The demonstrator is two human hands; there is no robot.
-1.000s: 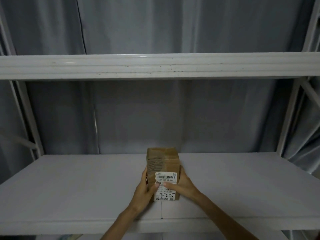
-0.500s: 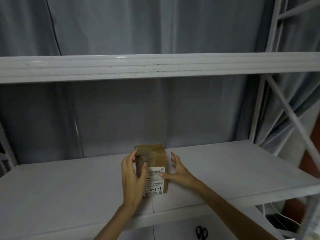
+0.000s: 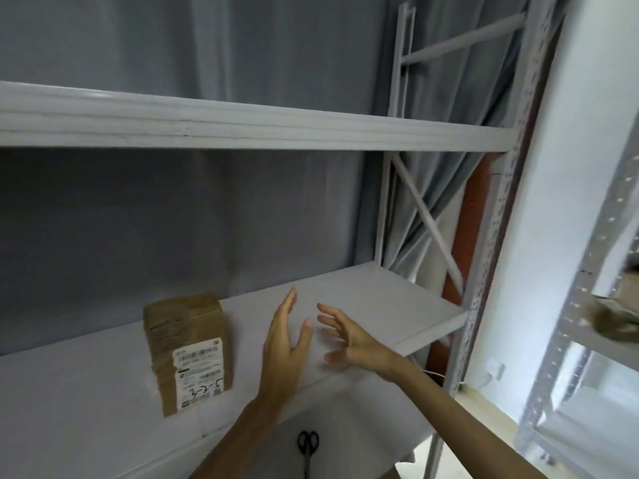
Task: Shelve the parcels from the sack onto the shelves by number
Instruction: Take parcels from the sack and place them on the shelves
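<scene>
Both hands off parcel; left hand, right hand spread, empty; white shelf, grey curtain behind.

scissors handles only, blades cut off; brown object blurred; parcel label unreadable

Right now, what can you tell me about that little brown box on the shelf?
The small brown cardboard box stands upright on the white shelf board, near its front edge. Its sides look wrapped in tape. A white paper label with barcodes and handwritten marks covers the lower front. Nothing touches it but the shelf; both hands are off to its right.
</scene>
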